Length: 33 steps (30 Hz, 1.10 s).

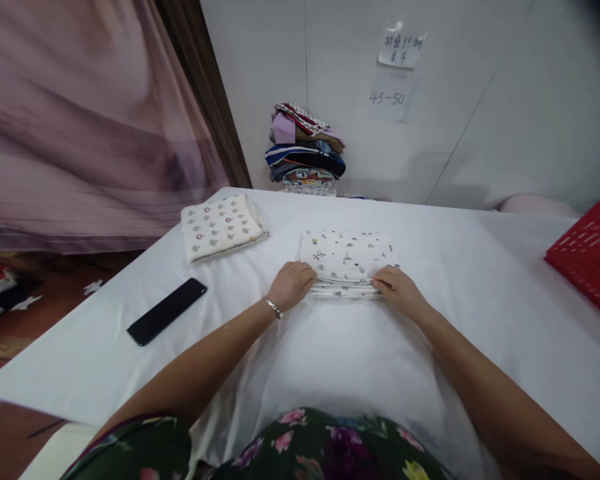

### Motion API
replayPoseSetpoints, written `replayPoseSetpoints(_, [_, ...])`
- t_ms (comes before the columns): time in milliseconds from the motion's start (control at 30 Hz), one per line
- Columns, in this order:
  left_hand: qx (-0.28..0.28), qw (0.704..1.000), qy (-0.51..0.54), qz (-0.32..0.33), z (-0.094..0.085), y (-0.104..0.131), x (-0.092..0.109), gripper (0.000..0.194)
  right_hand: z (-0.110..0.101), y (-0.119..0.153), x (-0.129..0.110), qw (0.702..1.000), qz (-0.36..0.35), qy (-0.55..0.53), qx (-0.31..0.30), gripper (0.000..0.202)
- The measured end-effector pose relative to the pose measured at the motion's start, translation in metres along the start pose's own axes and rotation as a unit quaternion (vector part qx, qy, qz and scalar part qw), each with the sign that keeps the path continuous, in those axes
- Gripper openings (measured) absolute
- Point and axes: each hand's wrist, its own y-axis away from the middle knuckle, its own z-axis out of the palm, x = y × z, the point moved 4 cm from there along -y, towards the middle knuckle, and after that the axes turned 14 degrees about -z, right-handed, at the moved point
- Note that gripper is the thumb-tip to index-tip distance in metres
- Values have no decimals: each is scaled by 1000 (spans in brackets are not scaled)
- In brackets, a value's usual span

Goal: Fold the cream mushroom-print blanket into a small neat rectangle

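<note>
A white cloth with small grey prints [349,255] lies folded in layers on the white-covered table. My left hand [293,284] pinches its near left corner, a silver bracelet on the wrist. At the near right corner, my right hand [399,289] grips the same cloth between thumb and fingers. The layered folded edge shows between both hands, facing me. A second folded cloth, cream with grey and red prints [223,225], rests at the table's back left, apart from my hands.
A black phone [167,311] lies on the left of the white table [500,300]. A red basket [587,250] stands at the right edge. Behind the table is a stack of folded fabrics [306,147] by the wall; a pink curtain [90,120] hangs at left.
</note>
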Motion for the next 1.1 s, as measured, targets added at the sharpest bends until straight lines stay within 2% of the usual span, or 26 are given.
replayPoseSetpoints(133, [27, 1000, 3, 1, 2, -1, 0, 15, 2, 0, 3, 1000, 7, -11, 15, 20])
replayPoseSetpoints(267, [28, 999, -26, 23, 5, 2, 1, 21, 6, 4, 3, 999, -1, 33, 37, 18])
replayPoseSetpoints(467, [-5, 997, -67, 43, 4, 8, 5, 27, 8, 7, -9, 996, -55, 44, 51, 21])
replayPoseSetpoints(567, [-21, 996, -70, 42, 0, 8, 8, 20, 7, 8, -13, 994, -78, 52, 52, 24])
replayPoseSetpoints(800, [-27, 995, -87, 43, 1, 0, 12, 21, 9, 9, -7, 995, -74, 53, 44, 19])
replayPoseSetpoints(1100, [22, 999, 19, 40, -8, 2, 18, 14, 8, 9, -12, 996, -62, 67, 13, 18])
